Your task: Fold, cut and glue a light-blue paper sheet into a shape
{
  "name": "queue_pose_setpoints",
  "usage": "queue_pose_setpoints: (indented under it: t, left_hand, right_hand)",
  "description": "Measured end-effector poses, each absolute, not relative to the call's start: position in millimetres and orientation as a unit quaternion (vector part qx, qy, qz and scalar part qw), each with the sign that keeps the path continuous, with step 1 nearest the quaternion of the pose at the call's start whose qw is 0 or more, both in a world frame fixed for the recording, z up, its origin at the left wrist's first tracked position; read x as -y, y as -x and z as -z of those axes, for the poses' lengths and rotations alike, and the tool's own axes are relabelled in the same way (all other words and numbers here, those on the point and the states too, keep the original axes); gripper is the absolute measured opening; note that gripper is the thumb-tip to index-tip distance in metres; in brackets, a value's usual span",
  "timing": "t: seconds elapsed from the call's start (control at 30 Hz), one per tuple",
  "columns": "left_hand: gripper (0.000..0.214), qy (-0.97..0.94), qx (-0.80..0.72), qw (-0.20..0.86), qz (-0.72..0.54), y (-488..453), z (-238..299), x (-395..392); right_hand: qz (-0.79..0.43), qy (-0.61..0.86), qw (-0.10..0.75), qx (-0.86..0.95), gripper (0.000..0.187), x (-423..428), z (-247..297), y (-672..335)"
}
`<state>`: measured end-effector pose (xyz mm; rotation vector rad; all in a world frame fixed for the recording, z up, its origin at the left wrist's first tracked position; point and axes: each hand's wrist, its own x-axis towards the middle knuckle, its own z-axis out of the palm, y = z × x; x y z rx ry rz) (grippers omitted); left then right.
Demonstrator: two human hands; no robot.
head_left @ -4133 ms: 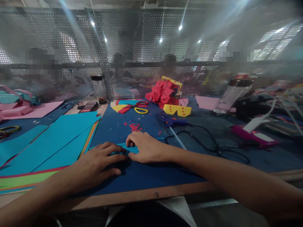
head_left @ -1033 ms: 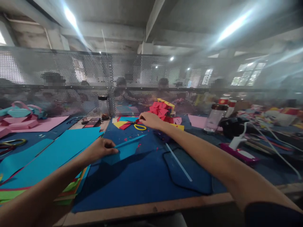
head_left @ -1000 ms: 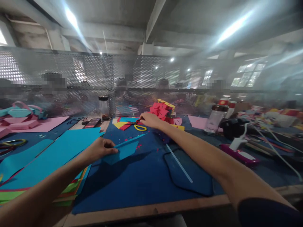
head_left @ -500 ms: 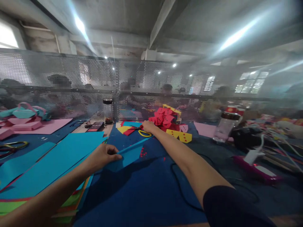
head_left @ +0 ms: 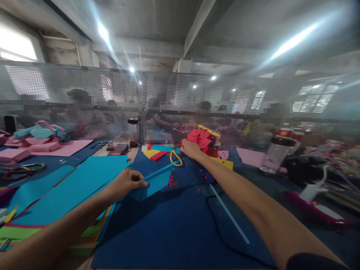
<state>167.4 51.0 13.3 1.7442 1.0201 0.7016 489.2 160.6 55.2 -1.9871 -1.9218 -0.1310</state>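
From my remote seat, through the head camera, I see two bare hands held well apart over a flat dark-blue work surface (head_left: 174, 232). The left hand (head_left: 128, 183) is nearer me, its thumb and fingers pinching one end of a creased sheet of bright blue paper (head_left: 159, 182). That sheet stands tilted above the surface, casting a shadow, and its far tip points toward the right hand (head_left: 191, 149).

The right hand reaches farther out, its fingers drawn together on a pair of scissors with a yellow loop handle (head_left: 177, 164). The yellow loop hangs at a slant below the fingertips; the hand hides much of the rest.

Small red paper scraps (head_left: 171, 182) lie just beside the blue sheet. Behind the right hand sits a heap of folded red paper pieces (head_left: 203, 140), and to its left are flat red, yellow and blue paper pieces (head_left: 157, 153).

Left of the blue sheet, partly under the left forearm, I have a stack of coloured paper (head_left: 81, 183), blue on top. Beneath the right forearm, a long translucent stick (head_left: 229, 213) slants toward me.
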Motion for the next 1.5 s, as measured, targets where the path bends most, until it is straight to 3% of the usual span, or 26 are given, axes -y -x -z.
queue_pose_setpoints:
  t: [0.1,0.23,0.3,0.4,0.77,0.93,1.2,1.5]
  left_hand:
    - [0.033,-0.683,-0.429,0.503,-0.311,-167.7,-15.9,-49.0]
    - [0.033,-0.666,-0.442,0.507,-0.323,-167.2,-16.5,-49.8]
    - [0.033,-0.661,-0.449,0.502,-0.33,-166.4,-15.3,-51.8]
    - [0.034,-0.657,-0.464,0.479,-0.352,-165.3,-14.6,-54.3]
    - [0.04,-0.638,-0.466,0.499,-0.357,-166.6,-21.0,-49.5]
    - [0.038,-0.637,-0.46,0.506,-0.357,-169.7,-23.3,-44.1]
    - [0.038,-0.646,-0.426,0.494,-0.396,-172.9,-18.8,-41.5]
    - [0.044,-0.667,-0.406,0.455,-0.428,-174.3,-16.9,-43.9]
  right_hand:
    - [0.021,0.708,0.253,0.659,0.032,-142.5,-66.5,-500.4]
    - [-0.072,0.67,0.328,0.662,0.057,-110.2,-75.8,-506.0]
    - [-0.121,0.642,0.373,0.659,0.06,-89.0,-77.7,-503.2]
    - [-0.342,0.525,0.493,0.603,0.053,-54.3,-77.9,-493.2]
    - [-0.631,0.331,0.477,0.514,0.036,8.7,-56.1,-449.7]
    - [-0.6,0.348,0.479,0.538,0.035,14.8,-55.6,-443.4]
    - [-0.468,0.439,0.381,0.665,0.025,12.4,-40.9,-439.8]
    - [-0.412,0.472,0.313,0.714,0.02,26.2,-43.7,-432.8]
